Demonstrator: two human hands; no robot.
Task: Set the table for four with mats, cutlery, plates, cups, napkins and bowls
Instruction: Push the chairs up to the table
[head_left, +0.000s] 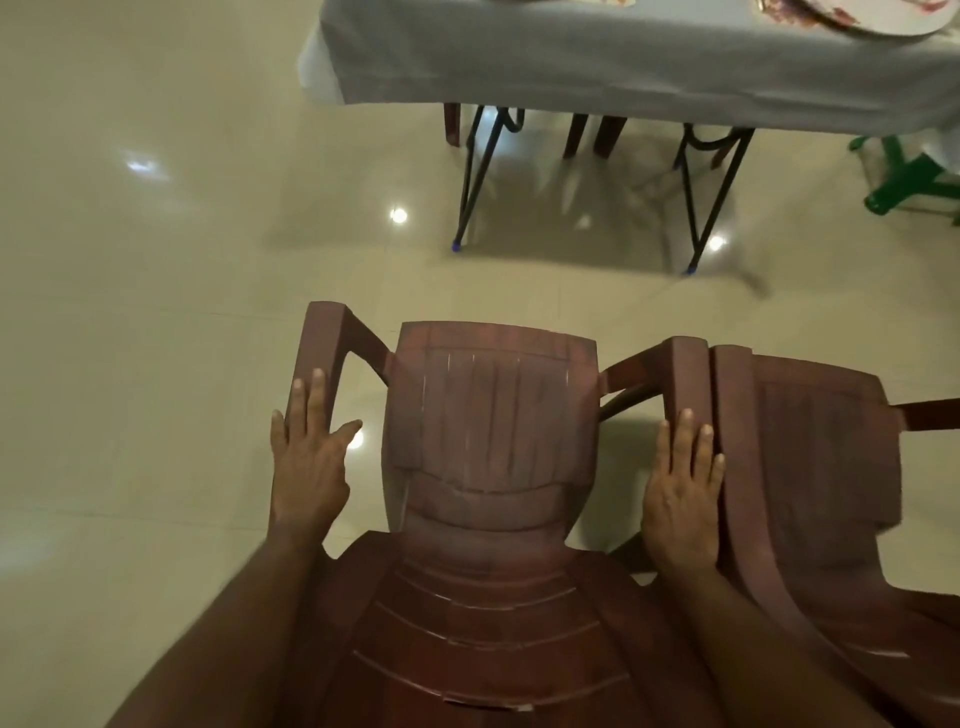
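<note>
Both hands lie flat and open on the armrests of a brown plastic chair (488, 441): the left hand (306, 462) rests with straight fingers along the left armrest, thumb spread inward, and the right hand (683, 493) rests the same way on the right armrest, neither curled round anything. A second brown chair (810, 467) stands just beside it on the right, its armrest touching or nearly touching the one under the right hand, so the fingers (706, 447) there could be pinched between the two if the chair is pushed or shifts sideways. With open palms there is no real hold, and on the glossy tiled floor (156, 312) the chair could slide off line or skid ahead. The table (623, 57), under a grey cloth, stands well apart at the top; a plate (883, 21) sits near its front right edge, and a hard bump against the thin black legs (475, 171) might jolt it toward that edge.
</note>
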